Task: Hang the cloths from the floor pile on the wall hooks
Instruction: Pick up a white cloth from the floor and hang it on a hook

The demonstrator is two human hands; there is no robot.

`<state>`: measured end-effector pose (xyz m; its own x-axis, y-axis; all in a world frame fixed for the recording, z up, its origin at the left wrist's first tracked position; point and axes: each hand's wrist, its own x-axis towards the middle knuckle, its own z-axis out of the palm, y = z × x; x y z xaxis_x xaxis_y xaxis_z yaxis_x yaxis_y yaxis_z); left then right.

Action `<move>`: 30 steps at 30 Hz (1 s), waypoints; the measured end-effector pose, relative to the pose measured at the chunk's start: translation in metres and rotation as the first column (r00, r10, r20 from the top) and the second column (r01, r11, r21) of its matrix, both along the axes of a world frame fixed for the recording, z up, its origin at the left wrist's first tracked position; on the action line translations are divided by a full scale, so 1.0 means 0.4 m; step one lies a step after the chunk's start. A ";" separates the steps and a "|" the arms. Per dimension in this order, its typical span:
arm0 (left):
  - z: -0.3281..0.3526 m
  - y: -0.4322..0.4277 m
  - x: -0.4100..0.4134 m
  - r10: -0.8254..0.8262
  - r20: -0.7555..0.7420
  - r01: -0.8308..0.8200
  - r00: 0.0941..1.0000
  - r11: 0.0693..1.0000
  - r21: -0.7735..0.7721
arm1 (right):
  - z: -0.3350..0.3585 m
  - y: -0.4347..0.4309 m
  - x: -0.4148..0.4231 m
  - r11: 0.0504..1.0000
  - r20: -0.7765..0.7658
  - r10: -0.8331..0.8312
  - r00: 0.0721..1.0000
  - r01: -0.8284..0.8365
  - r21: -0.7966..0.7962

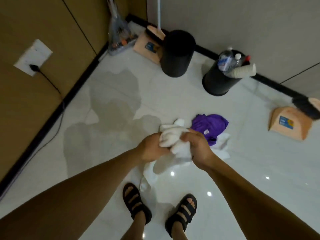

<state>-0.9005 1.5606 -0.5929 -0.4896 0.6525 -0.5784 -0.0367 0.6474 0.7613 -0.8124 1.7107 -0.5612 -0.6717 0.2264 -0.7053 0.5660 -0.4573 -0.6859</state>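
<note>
Pale glossy floor tiles [173,94] ran up to a corner where a brown wall [43,18] met a grey wall [242,19]. Both my hands were in front of me, above my sandals [136,203]. My left hand [152,148] and my right hand [199,148] each had their fingers curled tightly round the same bunched white cloth [174,141], one hand at either side of it. Its loose end hung down between my arms toward the tiles (the blur kept me from telling whether it touched them).

Just beyond my right hand, a purple cloth [210,126] lay crumpled on the floor, partly over another white rag [223,146] that stuck out from under it on the near side.

Farther off stood a black bin [176,52], and well to its right was a second bin [220,82] stuffed with plastic bottles [226,61]. A peach dustpan [290,125] sat at the far right with a dark brush [304,108] resting in it. On the brown wall, a black cable [50,84] ran down from a white socket [32,57].
</note>
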 end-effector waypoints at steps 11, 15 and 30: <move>0.865 -0.042 -0.218 0.403 -0.367 -0.199 0.838 0.853 0.482 | 0.729 -0.064 -0.189 0.921 -0.293 0.388 0.874 -0.379 0.088; 1.017 -0.108 -0.222 0.701 -0.222 -0.635 0.678 0.711 0.303 | 0.926 -0.098 -0.224 0.894 -0.232 0.391 0.890 -0.308 0.326; 1.320 -0.258 -0.036 0.619 -0.055 -0.502 0.783 0.682 0.531 | 1.320 -0.282 -0.256 0.980 -0.556 0.176 0.812 -0.197 0.023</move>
<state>-0.9148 1.4575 -0.0649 -0.9232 0.3666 -0.1155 -0.0749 0.1232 0.9896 -0.9149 1.5979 -0.0332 -0.9774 0.0394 -0.2077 0.1736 -0.4110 -0.8950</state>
